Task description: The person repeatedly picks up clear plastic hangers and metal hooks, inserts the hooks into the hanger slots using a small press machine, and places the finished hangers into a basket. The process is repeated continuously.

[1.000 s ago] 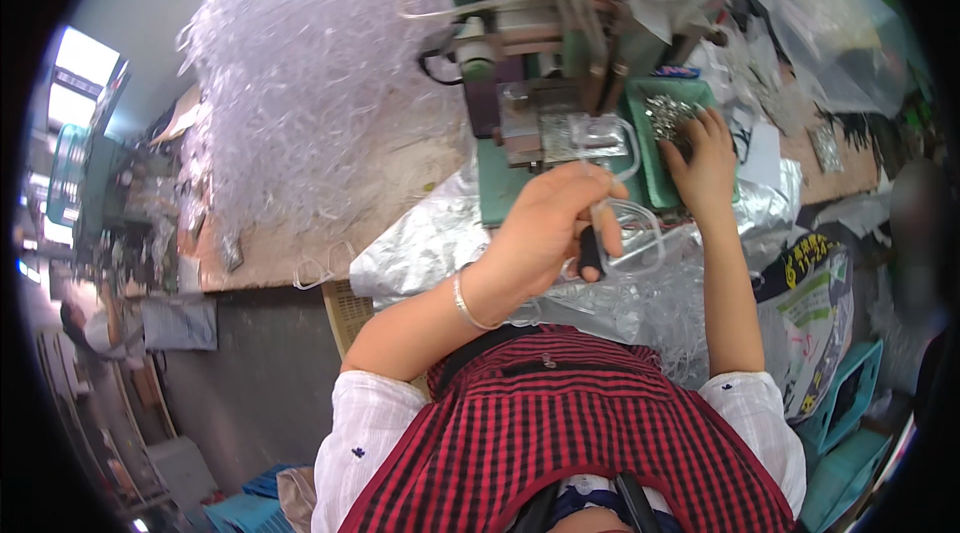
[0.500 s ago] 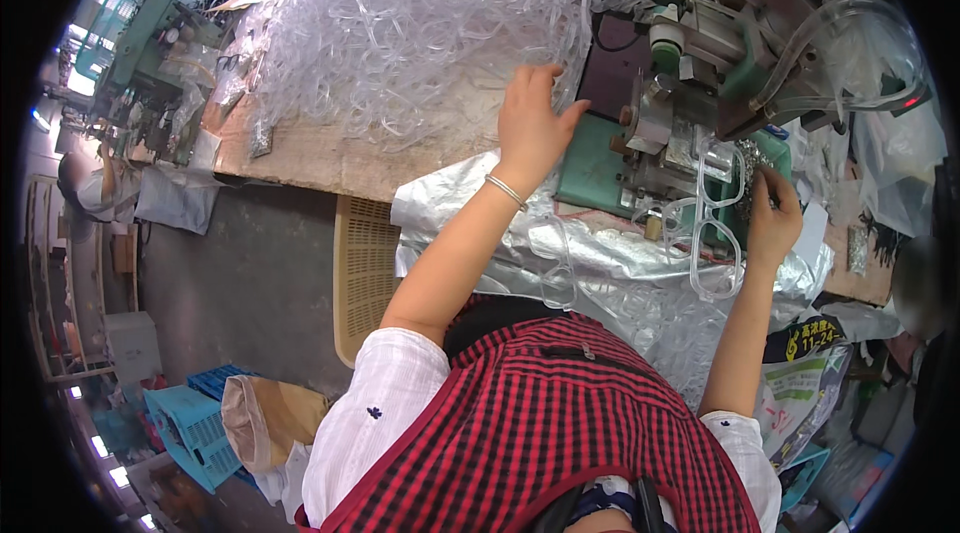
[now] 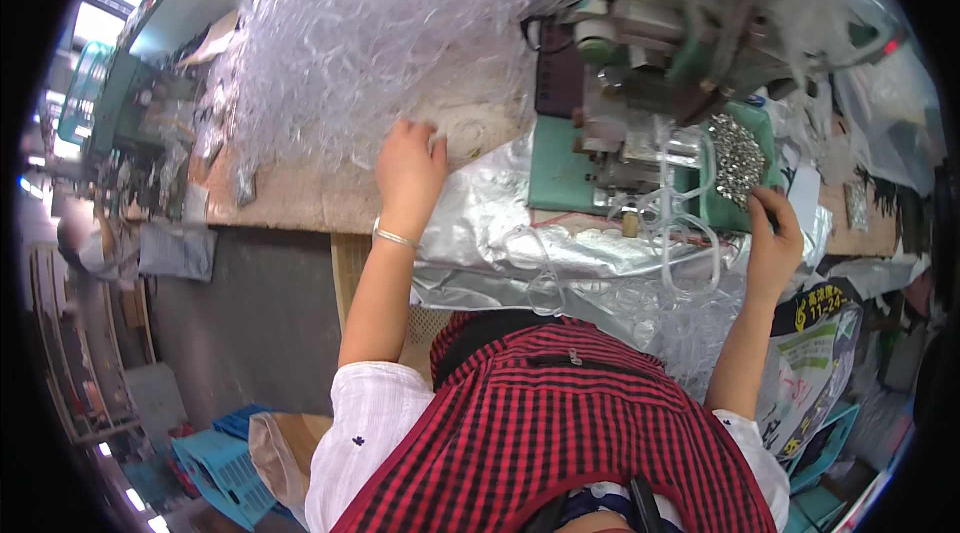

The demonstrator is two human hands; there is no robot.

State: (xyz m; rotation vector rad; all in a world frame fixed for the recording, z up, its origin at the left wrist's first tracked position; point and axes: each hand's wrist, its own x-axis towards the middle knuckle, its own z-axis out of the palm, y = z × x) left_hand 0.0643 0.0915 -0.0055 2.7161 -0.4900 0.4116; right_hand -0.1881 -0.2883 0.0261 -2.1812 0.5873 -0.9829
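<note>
In the head view, a clear plastic eyeglass frame [image 3: 668, 233] is held at the front of the green bench press [image 3: 560, 163]; it is judged light, springy and slick, best gripped by its rim. Left of the press, the left hand [image 3: 410, 171] is held with thumb apart, near piled clear frames [image 3: 370, 43]. Right of it, the right hand's [image 3: 777, 238] thumb and forefinger are nearly closed beside a green tray [image 3: 728, 215] of metal fittings [image 3: 737, 158], any pinched piece being indiscernible.

Left hand [image 3: 410, 173], blurred, at the near edge of a heap of clear plastic pieces [image 3: 370, 53] on the surface [image 3: 300, 201]. Right hand [image 3: 775, 238], fingers bent, at the green tray [image 3: 715, 208] of small metal parts [image 3: 738, 161]. Between them, a clear eyeglass frame [image 3: 667, 258] at the green-based machine [image 3: 560, 168].
</note>
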